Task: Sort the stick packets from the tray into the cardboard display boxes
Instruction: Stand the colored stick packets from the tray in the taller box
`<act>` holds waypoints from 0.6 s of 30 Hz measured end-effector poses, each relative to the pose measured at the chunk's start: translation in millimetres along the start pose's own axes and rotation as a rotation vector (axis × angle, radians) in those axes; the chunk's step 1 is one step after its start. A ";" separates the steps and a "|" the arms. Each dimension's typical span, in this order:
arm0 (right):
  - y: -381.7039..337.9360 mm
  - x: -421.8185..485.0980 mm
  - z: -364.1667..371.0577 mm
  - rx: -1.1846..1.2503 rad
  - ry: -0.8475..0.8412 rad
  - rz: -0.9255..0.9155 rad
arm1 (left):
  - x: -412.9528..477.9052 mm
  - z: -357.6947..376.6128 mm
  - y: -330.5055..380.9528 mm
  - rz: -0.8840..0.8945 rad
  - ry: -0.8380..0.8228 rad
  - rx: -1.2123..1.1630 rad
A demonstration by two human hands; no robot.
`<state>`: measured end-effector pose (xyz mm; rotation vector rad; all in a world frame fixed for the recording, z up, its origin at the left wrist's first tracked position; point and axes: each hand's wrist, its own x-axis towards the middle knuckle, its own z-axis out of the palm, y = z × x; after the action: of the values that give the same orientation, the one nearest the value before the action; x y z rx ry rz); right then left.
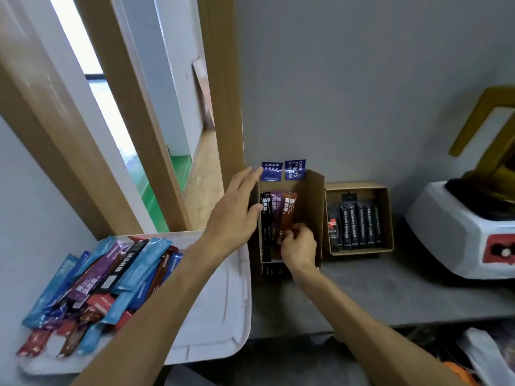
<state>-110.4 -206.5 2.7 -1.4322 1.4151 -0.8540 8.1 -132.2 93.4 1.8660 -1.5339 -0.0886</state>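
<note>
A left hand (237,207), fingers spread flat, steadies the left wall of the box (314,207) while the right hand (299,247) pinches a brown packet (288,211) standing inside it. More packets (106,280) lie heaped on the tray (223,316), near left.

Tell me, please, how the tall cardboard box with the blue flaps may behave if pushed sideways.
It probably tips easily: the tall box stands narrow and upright, and the left hand rests against its side wall. It is likely light: thin cardboard, only three packets visible inside.
</note>
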 end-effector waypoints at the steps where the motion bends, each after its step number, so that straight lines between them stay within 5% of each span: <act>1: -2.5 4.8 1.2 -0.026 0.009 0.015 | 2.1 2.3 -1.8 0.007 -0.006 0.010; 18: 10.7 22.5 13.6 -0.288 -0.033 -0.125 | 3.7 20.0 -19.3 0.034 0.029 -0.100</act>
<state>-99.3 -225.9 -14.7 -1.7586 1.4797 -0.7199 15.9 -144.0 69.2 1.7554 -1.5130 -0.1201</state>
